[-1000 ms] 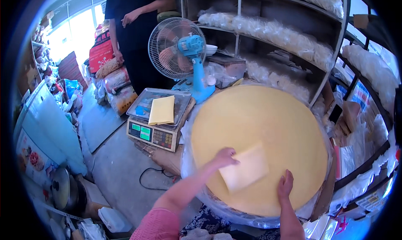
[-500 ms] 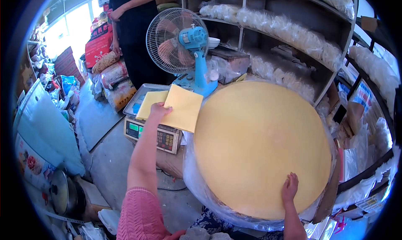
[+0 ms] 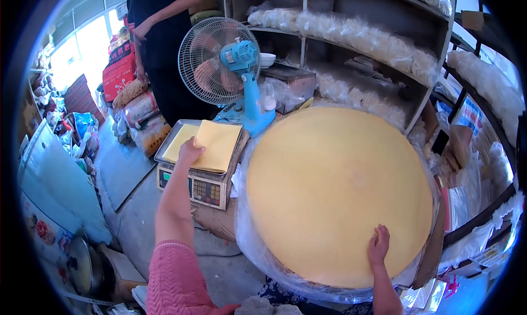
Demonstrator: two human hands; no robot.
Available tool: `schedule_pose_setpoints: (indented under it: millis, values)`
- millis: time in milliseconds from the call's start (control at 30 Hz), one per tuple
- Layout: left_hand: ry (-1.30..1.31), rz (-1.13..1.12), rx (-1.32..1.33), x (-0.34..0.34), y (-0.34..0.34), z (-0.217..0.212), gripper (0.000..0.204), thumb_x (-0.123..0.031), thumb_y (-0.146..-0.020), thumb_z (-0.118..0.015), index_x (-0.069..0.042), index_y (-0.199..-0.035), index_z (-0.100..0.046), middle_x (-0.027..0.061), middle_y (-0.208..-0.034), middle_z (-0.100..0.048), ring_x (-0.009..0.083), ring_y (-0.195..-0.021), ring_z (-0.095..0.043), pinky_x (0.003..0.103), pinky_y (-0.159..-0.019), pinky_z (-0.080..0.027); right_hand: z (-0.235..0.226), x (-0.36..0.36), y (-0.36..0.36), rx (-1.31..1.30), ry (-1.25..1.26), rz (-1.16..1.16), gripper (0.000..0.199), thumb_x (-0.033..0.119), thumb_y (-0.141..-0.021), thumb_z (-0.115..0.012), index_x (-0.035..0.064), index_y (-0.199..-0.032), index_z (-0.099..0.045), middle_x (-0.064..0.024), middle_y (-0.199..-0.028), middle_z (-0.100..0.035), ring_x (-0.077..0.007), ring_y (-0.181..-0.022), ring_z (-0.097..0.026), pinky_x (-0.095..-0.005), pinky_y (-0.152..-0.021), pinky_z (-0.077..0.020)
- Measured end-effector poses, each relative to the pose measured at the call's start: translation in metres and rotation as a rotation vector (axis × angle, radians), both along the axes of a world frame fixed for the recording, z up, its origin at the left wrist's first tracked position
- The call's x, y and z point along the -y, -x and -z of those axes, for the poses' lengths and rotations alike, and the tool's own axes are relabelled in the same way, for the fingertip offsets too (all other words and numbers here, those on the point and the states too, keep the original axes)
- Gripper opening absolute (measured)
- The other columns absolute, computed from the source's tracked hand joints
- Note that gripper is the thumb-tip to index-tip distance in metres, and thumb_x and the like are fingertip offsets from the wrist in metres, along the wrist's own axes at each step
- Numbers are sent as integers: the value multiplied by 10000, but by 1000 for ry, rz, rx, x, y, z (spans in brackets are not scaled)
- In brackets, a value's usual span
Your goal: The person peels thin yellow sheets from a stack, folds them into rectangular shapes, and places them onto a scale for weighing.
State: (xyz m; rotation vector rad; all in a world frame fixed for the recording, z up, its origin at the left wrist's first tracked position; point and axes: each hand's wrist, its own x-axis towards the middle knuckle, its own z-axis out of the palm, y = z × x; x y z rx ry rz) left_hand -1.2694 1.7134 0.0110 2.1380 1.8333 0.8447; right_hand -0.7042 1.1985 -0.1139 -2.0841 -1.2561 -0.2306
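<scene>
**Yellow sheets going onto the scale**

Left hand [image 3: 190, 150] is resting on the small yellow sheets [image 3: 211, 145] lying on the tray of the electronic scale [image 3: 198, 177]; fingers are together, pressing flat on the top sheet, not pinching it. Left arm is reaching out nearly straight, pink sleeve at the elbow. Right hand [image 3: 379, 244] is lying palm-down, fingers slightly spread, on the near edge of the big round yellow stack [image 3: 337, 191]. Judging by this: a few sheets are sitting on the scale, the bulk is remaining on the round stack. Blue fan [image 3: 230, 68] is standing just behind the scale.
</scene>
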Motion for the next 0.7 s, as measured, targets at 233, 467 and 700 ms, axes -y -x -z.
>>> schedule_pose_setpoints:
  millis: [233, 467, 700]
  values:
    - [-100, -51, -158, 66, -38, -51, 515, -175, -790, -690, 22, -1246, -553, 216, -1167, -632, 377, -1129, -578, 427, -977, -463, 7, 2, -2, 26, -50, -53, 323, -14, -824, -536, -10, -1145, -576, -179, -1277, -548, -385, -1284, -442, -452, -1104, -339]
    - [-232, 602, -31, 249, -162, 39, 561, -222, -867, -622, -45, -1375, -462, 215, -1435, -431, 388, -1360, -369, 463, -1137, -305, 7, 30, 4, 151, 267, -121, 437, 92, -891, -497, 47, -1325, -484, -165, -1431, -413, -372, -1370, -324, -537, -1132, -237]
    - [-9, 1000, -70, 419, -221, 106, 638, -379, -847, -651, -41, -1360, -478, 220, -1445, -411, 422, -1369, -342, 500, -1122, -304, -15, 104, 33, 172, 350, -207, 474, 127, -911, -482, 80, -1381, -454, -142, -1487, -368, -326, -1413, -280, -549, -1144, -208]
